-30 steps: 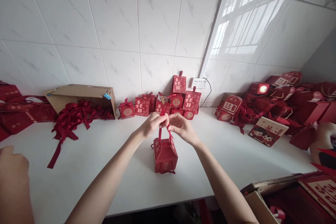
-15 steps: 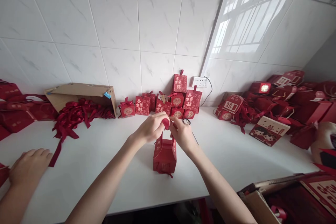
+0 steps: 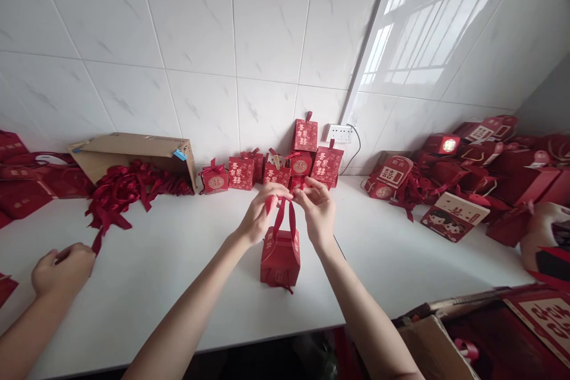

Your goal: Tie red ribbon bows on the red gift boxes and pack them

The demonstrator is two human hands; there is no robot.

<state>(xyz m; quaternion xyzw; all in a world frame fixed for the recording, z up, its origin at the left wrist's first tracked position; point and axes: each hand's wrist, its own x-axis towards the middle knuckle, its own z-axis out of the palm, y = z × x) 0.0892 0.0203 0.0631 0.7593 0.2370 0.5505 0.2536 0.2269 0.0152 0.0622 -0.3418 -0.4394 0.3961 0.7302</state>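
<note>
A small red gift box [image 3: 279,261] with gold lettering stands upright on the white table, in front of me. Two strands of dark red ribbon [image 3: 292,219] rise from its top to my hands. My left hand [image 3: 259,214] is closed on the ribbon above the box's left side, and a bit of red shows between its fingers. Opposite it, my right hand [image 3: 318,214] pinches the ribbon's upper end between thumb and forefinger, with the other fingers raised. The fingertips of both hands nearly meet, so the exact ribbon crossing is hard to see.
An open cardboard box [image 3: 133,143] spills red ribbons [image 3: 118,190] at back left. Finished-looking red boxes [image 3: 241,173] stand by the tiled wall; more boxes [image 3: 454,217] pile at right. Another person's hand [image 3: 65,270] holds a ribbon at left. A carton [image 3: 434,344] sits front right.
My hands have drawn slightly apart, and the ribbon strands now show stretched above the box. At left, the other person's hand has moved right and closed on a ribbon.
</note>
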